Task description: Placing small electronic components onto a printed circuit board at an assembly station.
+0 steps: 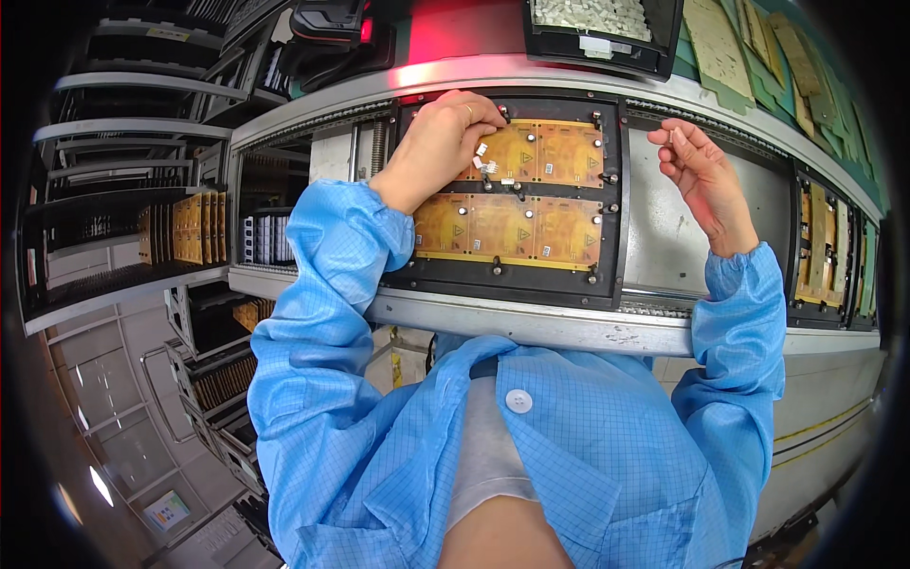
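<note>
A black carrier frame [493, 289] holds two rows of amber circuit boards [507, 228], fixed by small round knobs. My left hand [441, 142] is bent over the upper left board, its fingers curled together beside a knob at the frame's far edge. What its fingertips grip is hidden. Several small white connectors [485, 166] show just below its thumb, over the board; I cannot tell whether they lie loose or are partly in the hand. Right of the frame, my right hand [706, 180] is raised, thumb and forefinger pinched on a small white piece [672, 137].
Metal conveyor rails [531, 318] run along both sides of the carrier. A black bin of white parts [592, 19] stands at the far side, near a black device [327, 43] with red light. Racks of boards [194, 228] stand left; another loaded carrier [823, 242] sits right.
</note>
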A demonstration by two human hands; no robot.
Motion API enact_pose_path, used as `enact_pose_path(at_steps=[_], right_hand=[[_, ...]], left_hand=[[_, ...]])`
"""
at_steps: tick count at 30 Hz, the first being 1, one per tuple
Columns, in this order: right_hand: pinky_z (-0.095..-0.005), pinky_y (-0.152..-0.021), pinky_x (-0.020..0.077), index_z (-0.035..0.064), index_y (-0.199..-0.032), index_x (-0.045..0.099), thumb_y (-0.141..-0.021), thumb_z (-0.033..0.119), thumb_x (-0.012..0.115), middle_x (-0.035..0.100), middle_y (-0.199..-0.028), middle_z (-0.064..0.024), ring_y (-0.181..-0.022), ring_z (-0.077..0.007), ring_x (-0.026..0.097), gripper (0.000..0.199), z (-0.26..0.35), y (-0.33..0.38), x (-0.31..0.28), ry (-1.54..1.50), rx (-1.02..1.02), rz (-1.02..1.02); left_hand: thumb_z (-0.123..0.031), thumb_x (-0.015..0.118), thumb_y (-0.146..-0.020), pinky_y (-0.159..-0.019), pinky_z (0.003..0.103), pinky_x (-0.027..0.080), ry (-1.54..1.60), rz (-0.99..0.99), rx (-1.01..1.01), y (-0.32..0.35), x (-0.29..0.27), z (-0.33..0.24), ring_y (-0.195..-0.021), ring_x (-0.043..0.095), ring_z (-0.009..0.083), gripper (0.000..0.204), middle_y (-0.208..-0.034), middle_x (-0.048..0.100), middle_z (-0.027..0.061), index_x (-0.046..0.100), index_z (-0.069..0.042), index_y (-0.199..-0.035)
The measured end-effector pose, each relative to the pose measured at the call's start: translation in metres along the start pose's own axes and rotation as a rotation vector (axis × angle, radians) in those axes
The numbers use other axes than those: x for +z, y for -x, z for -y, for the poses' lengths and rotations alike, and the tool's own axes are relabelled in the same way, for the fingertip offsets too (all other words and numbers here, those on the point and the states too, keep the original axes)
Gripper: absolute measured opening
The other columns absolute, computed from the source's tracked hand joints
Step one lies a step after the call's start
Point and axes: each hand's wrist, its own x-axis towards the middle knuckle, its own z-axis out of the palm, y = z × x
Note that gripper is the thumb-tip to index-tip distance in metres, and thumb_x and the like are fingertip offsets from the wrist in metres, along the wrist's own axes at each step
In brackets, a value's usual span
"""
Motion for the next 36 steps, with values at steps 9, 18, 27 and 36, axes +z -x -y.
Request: enact_pose_path(at_steps=[9, 18, 27, 36], right_hand=[[-0.0246, -0.085, 0.053, -0.0023, -0.116, 0.066, -0.097, 0.007, 0.063, 0.068, -0.11, -0.0096, -0.094, -0.0131, 0.064, 0.022, -0.001, -0.004, -0.016, 0.023, -0.026, 0.112], [-0.0292, -0.087, 0.0533, -0.004, -0.103, 0.069, -0.092, -0.001, 0.064, 0.07, -0.106, -0.008, -0.098, -0.0155, 0.065, 0.013, 0.02, -0.007, 0.072, 0.741, -0.249, 0.217], [-0.0402, -0.08, 0.0519, 0.0017, -0.096, 0.071, -0.082, -0.003, 0.066, 0.07, -0.09, -0.0127, -0.088, -0.0323, 0.064, 0.015, -0.002, -0.04, 0.097, 1.507, -0.843, 0.225], [-0.0395, -0.078, 0.0522, 0.0029, -0.101, 0.068, -0.084, -0.001, 0.065, 0.072, -0.089, -0.0131, -0.086, -0.0328, 0.064, 0.018, -0.005, -0.038, 0.109, 1.537, -0.71, 0.178]], left_hand=[[-0.024, 0.076, -0.083, -0.066, 0.039, 0.053, -0.039, 0.141, -0.467, 0.005, -0.021, -0.039, -0.071, 0.068, 0.0305, 0.023, -0.075, 0.068, 0.0127, 0.071, -0.002, -0.087], [-0.018, 0.072, -0.086, -0.063, 0.033, 0.053, 0.145, 0.011, -0.431, 0.023, -0.031, -0.025, -0.068, 0.068, 0.023, 0.017, -0.075, 0.071, 0.0126, 0.073, -0.003, -0.093], [-0.006, 0.07, -0.089, -0.073, 0.023, 0.054, 0.57, -0.115, -0.572, 0.072, -0.054, -0.023, -0.079, 0.067, 0.0097, 0.015, -0.086, 0.072, 0.0068, 0.071, 0.005, -0.099], [-0.003, 0.07, -0.089, -0.074, 0.024, 0.056, 0.534, -0.185, -0.585, 0.097, -0.053, -0.021, -0.079, 0.069, 0.0114, 0.019, -0.087, 0.073, 0.0091, 0.07, 0.006, -0.105]])
